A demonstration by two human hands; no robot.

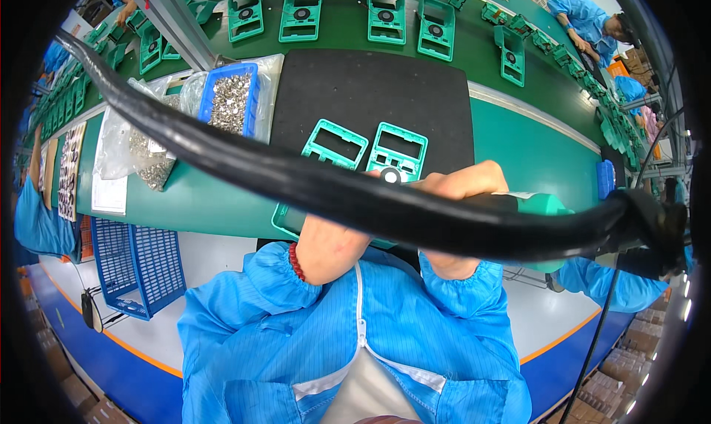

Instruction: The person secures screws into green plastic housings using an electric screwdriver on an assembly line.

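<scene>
A black curved bar (222, 165) crosses in front of much of my hands. My left hand (333, 240) reaches up from a sleeve with a red bead bracelet. Its fingers are mostly behind the bar, close to a green plastic housing (400, 137) with a round white part on it. My right hand (468, 181) is closed at the housing's near right side; what its fingers hold is hidden. Left of that housing lies a second green frame (335, 141) on the black mat. Another green frame (280, 218) shows partly by my left wrist. A green rounded object (546, 204) sits beside my right hand.
A blue bin (255, 91) of small metal parts and a plastic bag of parts (152, 165) stand left of the black mat (370, 76). Several green housings (301, 15) line the far green belt. A blue crate (137, 265) stands lower left. Co-workers (585, 24) sit nearby.
</scene>
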